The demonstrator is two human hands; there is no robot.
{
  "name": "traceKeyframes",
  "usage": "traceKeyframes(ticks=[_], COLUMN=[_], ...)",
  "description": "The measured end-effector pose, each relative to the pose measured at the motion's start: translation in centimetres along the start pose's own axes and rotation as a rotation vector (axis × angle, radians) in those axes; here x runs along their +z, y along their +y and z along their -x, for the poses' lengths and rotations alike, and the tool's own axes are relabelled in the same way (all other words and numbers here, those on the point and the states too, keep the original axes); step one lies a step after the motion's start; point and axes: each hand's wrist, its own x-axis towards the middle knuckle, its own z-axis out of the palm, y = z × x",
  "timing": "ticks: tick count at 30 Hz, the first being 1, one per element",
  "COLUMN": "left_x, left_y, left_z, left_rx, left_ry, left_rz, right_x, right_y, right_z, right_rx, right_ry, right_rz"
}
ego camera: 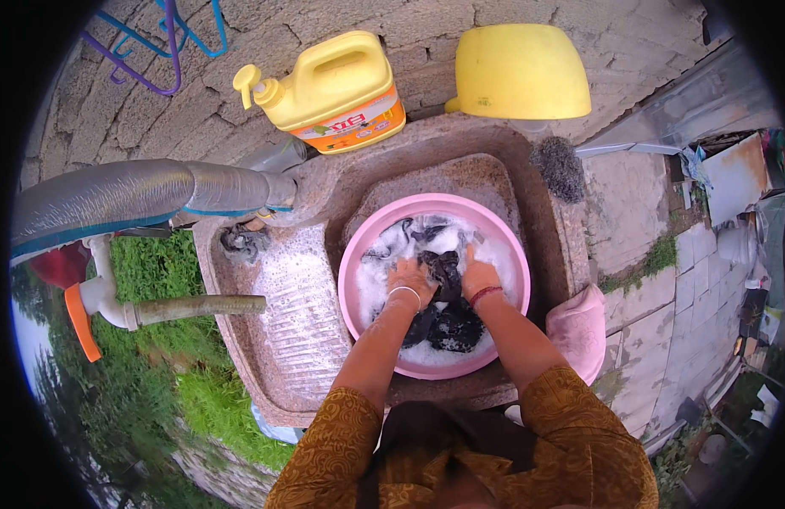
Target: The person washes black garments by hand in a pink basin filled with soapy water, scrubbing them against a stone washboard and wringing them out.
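Note:
A pink plastic basin [522, 267] holds sudsy water and soaking laundry. My left hand [410, 281], with a white bangle at the wrist, reaches into the suds on the left, its thumb side against a bunched dark cloth [445, 270]. Across from it is my right hand [481, 278], with a red cord bracelet, beside the same cloth. Its index finger points away from me; the other fingers look curled. Foam and cloth hide parts of both hands, so their grip is unclear. More wet dark fabric [455, 327] lies nearer me, and a grey cloth [402, 238] floats at the far side.
The basin sits in a stone sink [567, 254] with a foamy ribbed washboard [297, 318]. A tap with a hose [201, 306] juts over the washboard. Behind stand a yellow detergent jug [341, 89] and a yellow container [523, 73]. A scouring pad [558, 168] and pink cloth [577, 334] lie right.

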Motion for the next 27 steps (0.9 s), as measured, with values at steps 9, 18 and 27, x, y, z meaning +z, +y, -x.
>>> traceKeyframes(ticks=[9, 18, 27], left_x=[7.4, 2.5, -1.0], left_y=[-1.0, 0.1, -3.7], left_z=[-6.0, -3.7, 6.9], left_rx=[-0.067, -0.197, -0.222], left_ry=[-0.165, 0.295, -0.028], left_rz=[0.215, 0.288, 0.089], right_x=[2.5, 2.5, -6.4], right_y=[0.6, 2.2, -0.3], right_z=[-2.5, -4.9, 1.6], right_rx=[-0.303, -0.09, -0.013], right_ry=[-0.592, -0.187, -0.208], right_rz=[0.291, -0.272, -1.336])
